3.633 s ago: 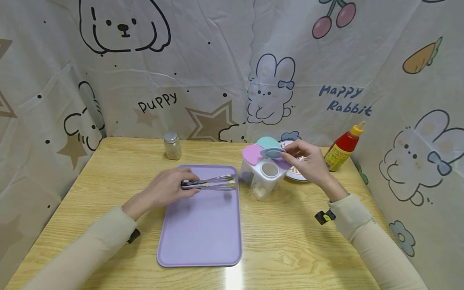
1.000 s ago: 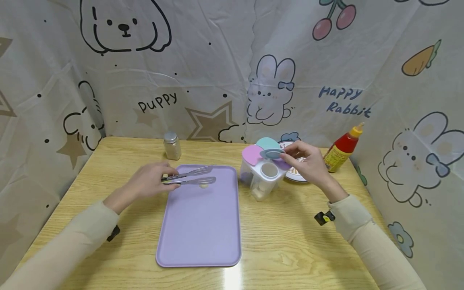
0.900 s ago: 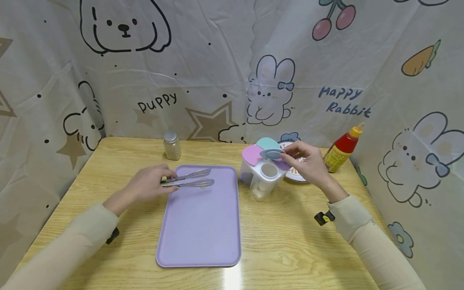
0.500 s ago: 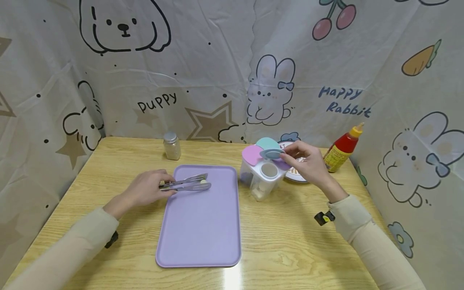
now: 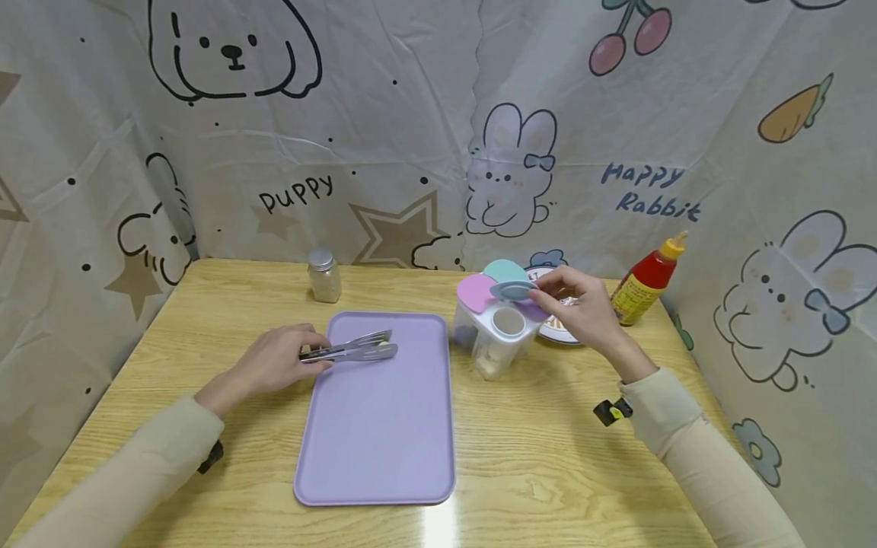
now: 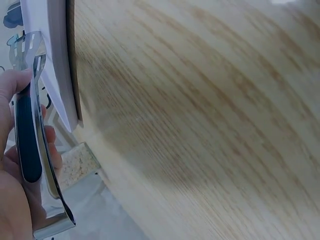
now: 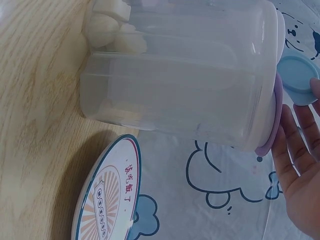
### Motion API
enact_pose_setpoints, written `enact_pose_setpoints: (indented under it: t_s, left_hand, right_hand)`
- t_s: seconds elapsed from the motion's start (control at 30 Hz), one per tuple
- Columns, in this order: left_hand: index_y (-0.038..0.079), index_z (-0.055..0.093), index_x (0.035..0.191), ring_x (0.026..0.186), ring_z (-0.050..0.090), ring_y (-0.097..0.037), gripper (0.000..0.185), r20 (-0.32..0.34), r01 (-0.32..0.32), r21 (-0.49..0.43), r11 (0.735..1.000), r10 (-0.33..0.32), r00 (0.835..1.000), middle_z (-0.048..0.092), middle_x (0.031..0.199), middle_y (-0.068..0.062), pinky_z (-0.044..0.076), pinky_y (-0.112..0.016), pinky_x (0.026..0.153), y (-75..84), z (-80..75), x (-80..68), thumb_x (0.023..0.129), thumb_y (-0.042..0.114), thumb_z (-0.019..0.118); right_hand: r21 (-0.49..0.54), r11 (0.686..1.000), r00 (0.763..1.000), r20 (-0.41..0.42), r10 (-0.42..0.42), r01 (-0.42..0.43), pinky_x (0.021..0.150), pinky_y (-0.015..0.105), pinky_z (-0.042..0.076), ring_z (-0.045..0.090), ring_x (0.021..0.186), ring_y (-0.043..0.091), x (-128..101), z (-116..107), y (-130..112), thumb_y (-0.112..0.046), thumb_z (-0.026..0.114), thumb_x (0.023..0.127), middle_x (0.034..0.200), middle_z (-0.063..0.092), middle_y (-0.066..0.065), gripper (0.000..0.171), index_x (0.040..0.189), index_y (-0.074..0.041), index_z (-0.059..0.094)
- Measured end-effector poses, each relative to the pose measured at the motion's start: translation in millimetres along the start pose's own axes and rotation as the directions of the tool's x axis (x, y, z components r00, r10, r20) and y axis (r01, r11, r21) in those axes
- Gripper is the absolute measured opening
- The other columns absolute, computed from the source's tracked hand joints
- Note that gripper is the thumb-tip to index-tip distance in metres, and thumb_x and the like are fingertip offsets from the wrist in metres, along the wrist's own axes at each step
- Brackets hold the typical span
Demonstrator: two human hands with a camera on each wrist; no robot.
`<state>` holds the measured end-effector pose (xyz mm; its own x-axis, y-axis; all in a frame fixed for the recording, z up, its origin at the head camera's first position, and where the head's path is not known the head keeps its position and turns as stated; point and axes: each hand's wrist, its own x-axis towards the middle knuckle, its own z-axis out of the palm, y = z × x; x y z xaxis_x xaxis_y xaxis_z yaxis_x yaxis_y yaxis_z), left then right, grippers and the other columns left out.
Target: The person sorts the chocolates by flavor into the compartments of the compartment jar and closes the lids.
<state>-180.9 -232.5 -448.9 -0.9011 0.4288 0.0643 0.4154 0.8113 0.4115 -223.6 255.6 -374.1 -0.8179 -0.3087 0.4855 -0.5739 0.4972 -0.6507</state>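
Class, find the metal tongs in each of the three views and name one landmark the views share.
Head: tongs left of centre, in the left hand, tips over the purple tray.
Left wrist: tongs along the left edge.
Right wrist: not in it.
Shared landmark: the wooden table, in all three.

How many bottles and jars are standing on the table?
2. A small glass jar stands at the back behind the purple tray, and a red sauce bottle stands at the back right corner. More may be hidden behind the right hand.
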Motion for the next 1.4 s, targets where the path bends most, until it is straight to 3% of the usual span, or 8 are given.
enact_pose_setpoints:
  t_s: [0.53,0.77,1.07,1.4]
  left_hand:
    - [0.019,0.082,0.107,0.07,0.052,-0.008,0.021,-0.081,-0.033,0.002,0.999,0.033,0.996,0.068,0.088,0.008,0.042,-0.025,0.062,16.0,-15.0,3.2,0.089,0.03,0.084]
    - [0.017,0.082,0.108,0.073,0.055,-0.011,0.024,-0.14,-0.068,0.029,0.997,0.071,0.988,0.073,0.096,0.001,0.043,-0.028,0.064,35.3,-28.0,12.8,0.088,0.03,0.085]
    - [0.017,0.082,0.106,0.068,0.052,-0.008,0.023,-0.198,-0.171,-0.005,0.985,0.166,0.966,0.07,0.089,0.004,0.041,-0.027,0.062,63.0,-38.9,31.3,0.086,0.029,0.086]
    - [0.018,0.082,0.105,0.07,0.054,-0.008,0.021,-0.214,-0.252,-0.006,0.968,0.245,0.946,0.074,0.095,0.003,0.043,-0.025,0.063,90.8,-43.2,42.5,0.088,0.03,0.085]
  right_hand:
    - [-0.009,1.0,1.0,0.007,0.004,-0.004,0.074,0.014,0.055,0.063,0.082,-0.001,0,-1,-1,0.002,0.078,0.091,0.1,0.073,0.013,0.014,0.104,0.0,0.073]
    - [-0.01,1.0,1.0,0.004,0.003,-0.003,0.074,0.014,0.054,0.063,0.083,-0.002,0,-1,-1,0.002,0.078,0.091,0.1,0.074,0.013,0.013,0.103,0.0,0.073]
    - [-0.009,1.0,1.0,0.007,0.001,-0.001,0.074,0.013,0.054,0.063,0.083,-0.002,0,-1,-2,0.003,0.077,0.091,0.1,0.073,0.014,0.013,0.103,0.001,0.073]
    - [-0.007,1.0,1.0,0.005,-0.005,0.005,0.074,0.013,0.055,0.064,0.082,-0.002,1,-1,-2,0.003,0.078,0.091,0.1,0.073,0.014,0.014,0.103,0.001,0.073]
